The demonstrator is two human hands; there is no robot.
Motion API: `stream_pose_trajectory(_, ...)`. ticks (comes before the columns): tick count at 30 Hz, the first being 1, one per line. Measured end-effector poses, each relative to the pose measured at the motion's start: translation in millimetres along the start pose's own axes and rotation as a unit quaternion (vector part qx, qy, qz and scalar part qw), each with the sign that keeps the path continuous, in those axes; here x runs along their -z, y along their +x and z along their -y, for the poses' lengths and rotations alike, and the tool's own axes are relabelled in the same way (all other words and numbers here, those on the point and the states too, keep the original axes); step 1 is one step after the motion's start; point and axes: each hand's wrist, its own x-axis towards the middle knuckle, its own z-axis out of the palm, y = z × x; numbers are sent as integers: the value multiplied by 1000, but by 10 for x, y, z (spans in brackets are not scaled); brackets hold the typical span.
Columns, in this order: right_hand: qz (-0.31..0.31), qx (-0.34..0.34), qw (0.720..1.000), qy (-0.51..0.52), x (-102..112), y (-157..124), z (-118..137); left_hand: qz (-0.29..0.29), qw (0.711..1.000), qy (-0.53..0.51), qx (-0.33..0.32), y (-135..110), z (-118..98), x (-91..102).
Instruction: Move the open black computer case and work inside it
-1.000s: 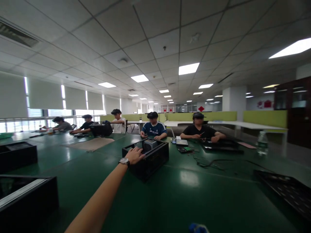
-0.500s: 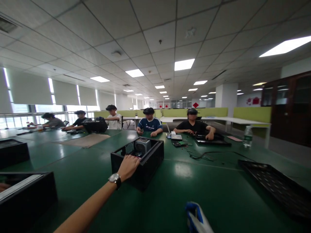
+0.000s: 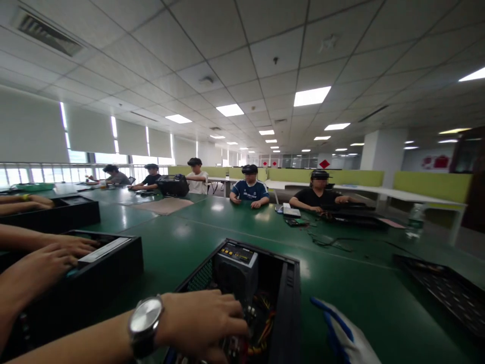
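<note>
My left hand (image 3: 200, 323), with a silver watch (image 3: 146, 318) on the wrist, grips the near rim of an open black computer case (image 3: 288, 303), fingers curled over the edge. Inside the case I see a grey power supply (image 3: 237, 260) and coloured wires (image 3: 261, 328). At the bottom right, beside the case, a white and blue glove (image 3: 346, 338) shows, apparently on my right hand; its fingers are blurred and cut off by the frame edge.
A co-worker's two hands (image 3: 45, 263) rest on another black case (image 3: 113, 263) at my left. A black perforated panel (image 3: 443, 293) lies at the right. Several people sit across the green table (image 3: 235, 227); cables (image 3: 333, 242) and a water bottle (image 3: 416, 220) are farther back.
My left hand has drawn the case across the table toward me; it now sits right in front of me. The gloved hand has come further into view at the lower right.
</note>
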Motion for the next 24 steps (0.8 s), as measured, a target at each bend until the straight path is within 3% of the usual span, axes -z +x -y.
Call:
stream_pose_trajectory(2,1,-22,1000,14,82,-55,243,0,998,44,47,137,286,-162)
stream_pose_trajectory(4,-6,-31,999,13,142,-96,540,18,986,57,155,318,491,-346)
stream_pose_trajectory(7,-1,-27,999,-16,155,-154,981,44,960,35,275,564,598,-595)
stream_pose_trajectory(10,82,18,995,-57,43,-194,1325,52,956,17,289,702,588,-785)
stream_pose_trajectory(13,206,143,956,-151,-203,-191,1590,56,955,-4,291,717,600,-869)
stream_pose_trajectory(17,265,277,861,-335,-625,-118,1907,-1,964,-15,267,533,566,-734)
stream_pose_trajectory(20,279,296,815,-413,-905,-19,2095,3,965,-63,253,255,373,-446)
stream_pose_trajectory(24,348,277,749,-491,-1294,111,2211,72,957,-133,249,-133,-26,-52)
